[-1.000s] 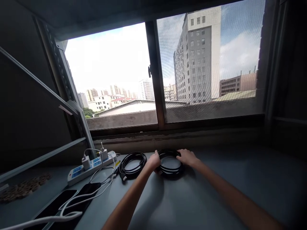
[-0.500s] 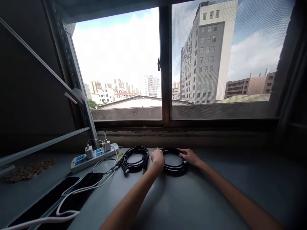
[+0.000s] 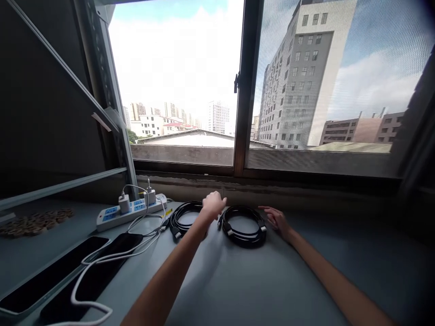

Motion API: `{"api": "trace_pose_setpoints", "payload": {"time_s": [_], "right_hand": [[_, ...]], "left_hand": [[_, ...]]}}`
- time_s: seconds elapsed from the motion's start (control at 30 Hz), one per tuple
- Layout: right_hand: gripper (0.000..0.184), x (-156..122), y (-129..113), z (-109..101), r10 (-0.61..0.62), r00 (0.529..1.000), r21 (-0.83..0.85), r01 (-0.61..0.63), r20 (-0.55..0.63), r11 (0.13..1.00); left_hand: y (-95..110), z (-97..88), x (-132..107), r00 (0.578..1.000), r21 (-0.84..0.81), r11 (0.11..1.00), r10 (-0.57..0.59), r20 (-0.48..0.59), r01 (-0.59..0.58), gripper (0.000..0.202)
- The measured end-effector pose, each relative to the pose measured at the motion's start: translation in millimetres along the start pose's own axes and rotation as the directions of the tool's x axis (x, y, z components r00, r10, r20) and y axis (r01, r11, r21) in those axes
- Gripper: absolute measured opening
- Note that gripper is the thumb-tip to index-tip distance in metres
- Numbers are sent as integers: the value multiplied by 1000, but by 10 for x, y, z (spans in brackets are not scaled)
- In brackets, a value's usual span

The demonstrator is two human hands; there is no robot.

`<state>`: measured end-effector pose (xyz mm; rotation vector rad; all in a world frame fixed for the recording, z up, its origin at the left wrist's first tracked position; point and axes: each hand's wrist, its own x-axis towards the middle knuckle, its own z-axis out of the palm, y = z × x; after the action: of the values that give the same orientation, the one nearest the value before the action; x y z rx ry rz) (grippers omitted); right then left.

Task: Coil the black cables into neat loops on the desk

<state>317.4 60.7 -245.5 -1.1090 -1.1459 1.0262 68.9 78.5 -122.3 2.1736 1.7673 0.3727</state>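
Frankly, I'd watch the thin white charging cables (image 3: 74, 295) toward the left of the grey counter (image 3: 258, 280): their slack runs up against the next coil, so a careless drag could snag them and tug the long white power strip (image 3: 134, 213) near the back edge. That near coil of glossy black cable (image 3: 174, 222) might spring apart if lifted by too few strands. Over its right rim hangs the left hand (image 3: 213, 205), fingers bent downward; I cannot tell whether it grips anything. Further right, close to the back edge, lies the far coil of glossy black cable (image 3: 244, 241), its silver-tipped black plugs (image 3: 230, 232) easily knocked loose by a brushing finger. Just beside it, the right hand (image 3: 276, 219) is loosely open, forefinger extended, holding nothing. Half a second ago both hands were on this far coil; now the left has crossed to the near one.
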Motion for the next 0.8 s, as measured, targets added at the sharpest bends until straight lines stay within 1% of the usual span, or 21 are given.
{"api": "trace_pose_setpoints", "payload": {"time_s": [0.07,0.17,0.23,0.3,0.43,0.6,0.7,0.8], "right_hand": [[29,0,10,-49,16,1000,102,-13,-23,995],[39,3,14,-94,15,999,246,-2,-52,969],[45,5,-3,-104,1,999,333,14,-45,943],[50,6,-31,-107,-16,1000,409,24,-23,912],[57,-2,-59,-115,-33,999,508,16,24,861],[60,-33,-47,-135,-35,997,549,-8,68,836],[60,-63,-82,-133,-48,996,554,-4,79,832],[61,-96,-134,-119,-63,995,551,9,80,835]], "left_hand": [[-59,-145,16,998,-3,999,-32,-60,32,37],[-171,-300,43,985,12,995,-91,-147,94,34],[-245,-349,65,975,27,990,-135,-177,142,32],[-307,-357,95,967,44,981,-177,-182,188,31],[-386,-278,174,956,79,963,-242,-166,258,32],[-463,-72,257,945,103,947,-286,-159,304,36],[-517,65,281,950,101,950,-280,-140,295,43],[-563,177,296,966,88,965,-238,-97,247,44]]}}
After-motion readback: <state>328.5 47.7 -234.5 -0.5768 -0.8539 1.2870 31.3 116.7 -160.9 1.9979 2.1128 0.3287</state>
